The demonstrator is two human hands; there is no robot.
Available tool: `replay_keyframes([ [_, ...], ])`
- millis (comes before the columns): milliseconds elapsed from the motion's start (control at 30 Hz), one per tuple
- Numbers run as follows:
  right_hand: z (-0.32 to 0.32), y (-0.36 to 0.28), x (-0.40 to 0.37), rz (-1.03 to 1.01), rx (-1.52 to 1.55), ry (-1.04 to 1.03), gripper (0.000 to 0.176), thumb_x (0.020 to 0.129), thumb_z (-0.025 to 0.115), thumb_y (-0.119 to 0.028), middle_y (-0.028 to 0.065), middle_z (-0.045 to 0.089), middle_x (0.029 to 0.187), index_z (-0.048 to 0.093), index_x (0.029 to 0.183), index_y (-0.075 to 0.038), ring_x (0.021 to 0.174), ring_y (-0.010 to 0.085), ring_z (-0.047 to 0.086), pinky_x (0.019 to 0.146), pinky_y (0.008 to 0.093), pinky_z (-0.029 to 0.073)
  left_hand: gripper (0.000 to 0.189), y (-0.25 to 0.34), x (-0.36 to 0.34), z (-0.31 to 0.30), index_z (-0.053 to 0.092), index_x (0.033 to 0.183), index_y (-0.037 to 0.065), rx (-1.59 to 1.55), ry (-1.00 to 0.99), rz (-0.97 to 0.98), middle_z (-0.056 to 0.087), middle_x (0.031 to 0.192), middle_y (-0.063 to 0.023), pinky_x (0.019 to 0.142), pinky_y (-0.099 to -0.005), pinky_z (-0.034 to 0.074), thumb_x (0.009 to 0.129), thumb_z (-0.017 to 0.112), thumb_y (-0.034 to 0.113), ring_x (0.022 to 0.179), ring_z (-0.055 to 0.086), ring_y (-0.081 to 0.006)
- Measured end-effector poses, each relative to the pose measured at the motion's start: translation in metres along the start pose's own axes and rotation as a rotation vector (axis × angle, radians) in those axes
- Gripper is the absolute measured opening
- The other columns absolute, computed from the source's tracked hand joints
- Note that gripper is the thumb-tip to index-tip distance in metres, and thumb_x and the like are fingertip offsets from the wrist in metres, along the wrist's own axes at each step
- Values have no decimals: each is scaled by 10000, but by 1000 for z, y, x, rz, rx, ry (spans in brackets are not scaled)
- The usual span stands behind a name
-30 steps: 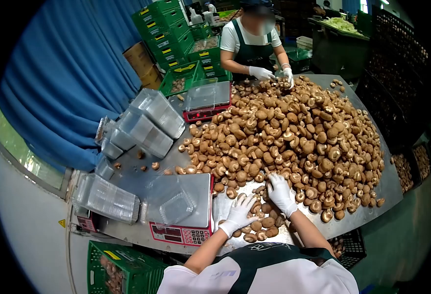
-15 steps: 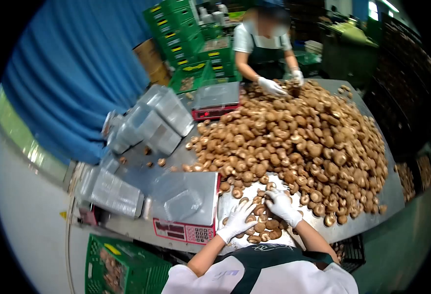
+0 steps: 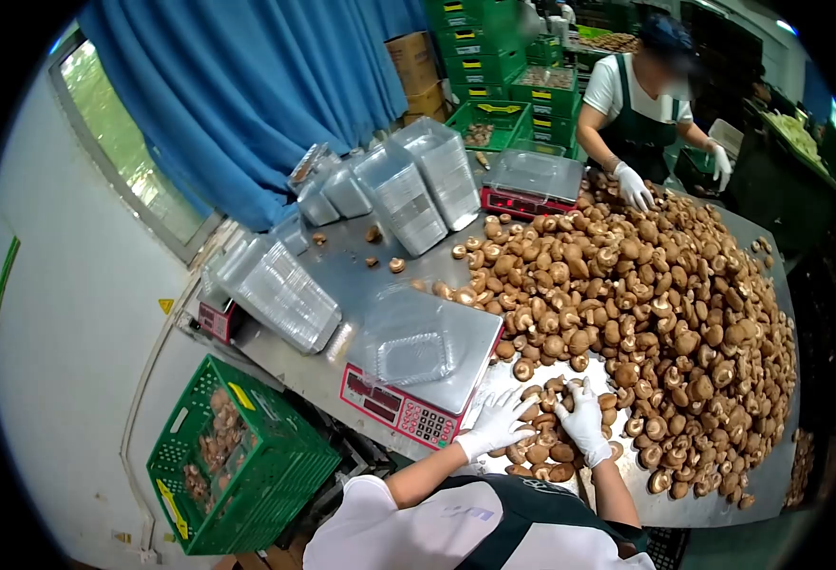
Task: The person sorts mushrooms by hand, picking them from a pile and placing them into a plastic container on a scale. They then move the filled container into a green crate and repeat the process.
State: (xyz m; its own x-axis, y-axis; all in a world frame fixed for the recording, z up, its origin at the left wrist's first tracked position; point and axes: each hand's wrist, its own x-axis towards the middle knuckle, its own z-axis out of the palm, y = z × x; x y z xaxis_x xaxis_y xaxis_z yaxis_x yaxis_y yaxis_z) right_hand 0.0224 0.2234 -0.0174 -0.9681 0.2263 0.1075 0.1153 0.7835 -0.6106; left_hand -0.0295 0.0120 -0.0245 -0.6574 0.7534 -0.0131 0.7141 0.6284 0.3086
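Note:
My left hand (image 3: 499, 425), in a white glove, rests at the left side of a small group of shiitake mushrooms (image 3: 540, 454) near the table's front edge. Its fingers are spread and touch the nearest caps. On the other side of this group is my right hand (image 3: 584, 427), also gloved, with fingers apart and lying against mushrooms. Neither hand visibly grips one. Just left of my left hand stands a red-framed weighing scale (image 3: 465, 347) with a clear plastic tray (image 3: 413, 358) on its plate. Beyond my hands lies a large mushroom heap (image 3: 646, 294).
Stacked clear plastic trays (image 3: 280, 294) stand left of the scale. A second scale (image 3: 532, 180) is farther back. Across the table, a co-worker (image 3: 636, 104) in white gloves reaches to the heap. A green crate (image 3: 247, 456) holding mushrooms stands below the table's left edge.
My view has turned left, so the table appears farther right. Both my hands stay around the small group of mushrooms. The co-worker's hands have moved apart, one now away from the heap.

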Motion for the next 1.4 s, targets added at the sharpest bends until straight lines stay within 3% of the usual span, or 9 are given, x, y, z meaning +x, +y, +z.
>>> replay_keyframes([
  [200, -9, 12, -6, 48, 75, -78, 705, 797, 684, -360, 278, 403, 1377, 394, 1368, -66, 1183, 437, 468, 978, 434, 417, 746, -2, 5, 0, 379, 1416, 176, -98, 0, 5, 296, 1469, -165, 1062, -488, 277, 797, 624, 511, 1317, 331, -370],
  [333, -4, 18, 6, 41, 96, -14, 668, 795, 681, -333, 271, 437, 1355, 431, 1336, -31, 1200, 424, 463, 996, 429, 403, 762, 1, 22, -10, 380, 1413, 158, -136, 74, 30, 274, 1481, -168, 1062, -490, 274, 782, 655, 485, 1328, 311, -382],
  [533, -23, 12, 17, 109, -274, 195, 441, 810, 637, -234, 219, 477, 1337, 574, 1197, -31, 1197, 389, 455, 996, 463, 364, 843, 17, 39, -10, 299, 1452, 164, -93, -7, 80, 251, 1493, -176, 1051, -541, 271, 766, 666, 488, 1351, 275, -385],
  [633, 12, 47, 6, 52, -273, 190, 343, 863, 562, -246, 212, 552, 1239, 613, 1130, -37, 1113, 376, 516, 978, 470, 373, 868, 17, 39, 4, 300, 1450, 170, -127, 42, 89, 279, 1478, -170, 1042, -555, 271, 742, 679, 500, 1348, 283, -377],
  [767, -2, 25, -8, 7, -59, 131, 282, 894, 497, -196, 155, 637, 1112, 635, 1095, -56, 1030, 322, 582, 970, 424, 396, 839, 16, 28, -6, 335, 1436, 155, -130, 18, 85, 262, 1494, -166, 1053, -562, 252, 750, 678, 495, 1365, 265, -367],
  [900, -35, -4, -23, 26, 260, 108, 303, 876, 583, -207, 197, 608, 1172, 622, 1137, -57, 1100, 359, 561, 946, 401, 445, 826, 10, 10, -19, 341, 1432, 135, -171, 53, 50, 255, 1500, -174, 1082, -546, 217, 758, 683, 468, 1375, 249, -366],
  [1133, -18, 21, -25, 72, -64, 196, 516, 791, 671, -322, 214, 533, 1270, 566, 1206, -35, 1162, 377, 499, 969, 444, 409, 858, -2, -38, -3, 350, 1424, 108, -73, 79, -54, 318, 1446, -232, 1036, -568, 262, 754, 641, 558, 1325, 320, -369],
  [1267, 0, 0, -29, -20, -191, 69, 679, 782, 662, -386, 206, 442, 1352, 436, 1317, -35, 1202, 357, 453, 1043, 496, 301, 826, -4, -41, 2, 365, 1419, 111, -81, 102, -21, 350, 1434, -214, 1042, -535, 267, 772, 617, 558, 1312, 348, -352],
  [1400, 8, -11, -20, -114, -223, 77, 634, 786, 660, -365, 267, 384, 1368, 458, 1298, -51, 1204, 408, 424, 1038, 489, 314, 758, 5, -12, 3, 410, 1393, 135, 14, 169, 59, 373, 1440, -151, 1048, -530, 246, 778, 632, 520, 1290, 386, -324],
])
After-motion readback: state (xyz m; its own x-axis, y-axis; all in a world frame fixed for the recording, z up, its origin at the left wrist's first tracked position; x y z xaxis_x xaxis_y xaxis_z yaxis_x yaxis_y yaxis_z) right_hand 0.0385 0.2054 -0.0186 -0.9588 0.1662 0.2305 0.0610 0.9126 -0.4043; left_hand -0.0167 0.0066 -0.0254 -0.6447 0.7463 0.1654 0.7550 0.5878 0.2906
